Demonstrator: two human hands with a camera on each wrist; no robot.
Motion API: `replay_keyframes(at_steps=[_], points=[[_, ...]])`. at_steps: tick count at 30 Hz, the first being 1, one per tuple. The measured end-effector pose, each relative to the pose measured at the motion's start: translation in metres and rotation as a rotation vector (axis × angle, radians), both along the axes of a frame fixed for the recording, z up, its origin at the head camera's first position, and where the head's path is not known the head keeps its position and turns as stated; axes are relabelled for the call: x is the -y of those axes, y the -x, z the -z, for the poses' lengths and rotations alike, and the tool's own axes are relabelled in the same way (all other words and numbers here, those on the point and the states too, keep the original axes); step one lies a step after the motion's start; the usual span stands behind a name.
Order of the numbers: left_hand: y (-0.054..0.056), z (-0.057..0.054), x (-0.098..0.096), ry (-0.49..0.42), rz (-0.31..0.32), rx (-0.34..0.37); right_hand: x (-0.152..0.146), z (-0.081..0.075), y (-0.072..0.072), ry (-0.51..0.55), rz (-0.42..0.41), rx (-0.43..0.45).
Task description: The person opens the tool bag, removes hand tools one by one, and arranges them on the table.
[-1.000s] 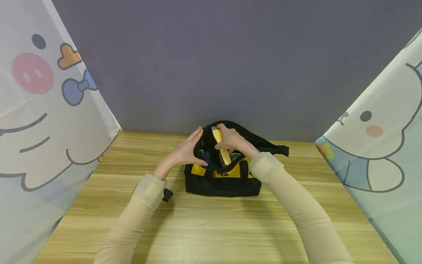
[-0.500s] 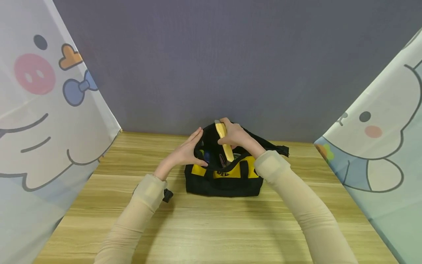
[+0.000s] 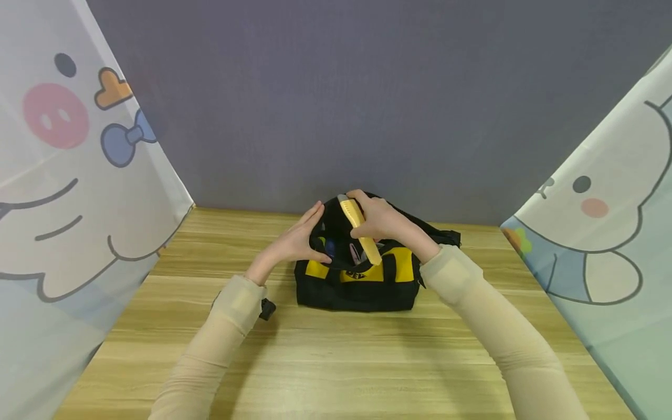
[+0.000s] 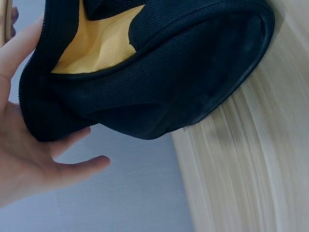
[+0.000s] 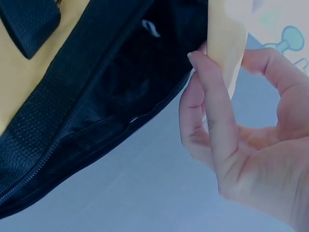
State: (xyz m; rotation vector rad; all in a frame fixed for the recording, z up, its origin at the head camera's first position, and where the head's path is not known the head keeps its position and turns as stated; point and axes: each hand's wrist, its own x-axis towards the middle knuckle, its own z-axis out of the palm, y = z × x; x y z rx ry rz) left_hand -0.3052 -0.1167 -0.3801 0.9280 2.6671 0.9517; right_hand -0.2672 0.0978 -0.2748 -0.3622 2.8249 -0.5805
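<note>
A black and yellow zippered tool bag [image 3: 357,296] stands on the table with its mouth unzipped. My left hand [image 3: 293,242] touches the bag's left rim, its thumb and fingers spread straight across the mouth. In the left wrist view, the bag's zipper edge [image 4: 30,96] runs across that hand. My right hand [image 3: 382,221] grips a long yellow tool with a grey end [image 3: 371,249] between thumb and fingers. The tool slants over the bag's mouth, its lower end in front of the front rim. Inside, a blue item [image 3: 329,248] and a pinkish item [image 3: 354,254] show partly; their kinds are unclear.
A wooden table [image 3: 336,361] lies under the bag, with a grey wall [image 3: 336,105] close behind. Cartoon-printed curtains [image 3: 598,245] stand at both sides. A small black object [image 3: 267,309] shows beside the left sleeve. A black strap end [image 3: 448,237] sticks out right of the bag.
My right hand has lifted the yellow tool up from inside the bag and shifted it a little to the right and nearer. My left hand has stayed at the rim.
</note>
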Motion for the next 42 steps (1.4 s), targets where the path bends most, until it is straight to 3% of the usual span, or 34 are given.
replay_keyframes(at_steps=[7,13,25,29,35,42], points=[[0.000,-0.004,0.003,0.001,-0.004,-0.012,0.007,0.005,-0.025,-0.037,-0.146,-0.062],[0.000,-0.006,0.005,0.001,-0.016,-0.008,0.014,0.015,-0.048,-0.049,-0.221,-0.052],[0.001,-0.006,0.002,0.036,-0.021,-0.040,0.019,0.061,-0.089,-0.081,-0.342,-0.005],[0.001,-0.006,0.001,0.029,-0.015,-0.038,0.019,0.084,-0.095,-0.105,-0.392,0.026],[0.000,-0.003,0.001,0.024,-0.014,-0.033,0.024,0.118,-0.099,-0.162,-0.392,0.109],[-0.001,0.000,0.003,0.018,-0.012,-0.034,0.031,0.137,-0.101,-0.187,-0.425,0.111]])
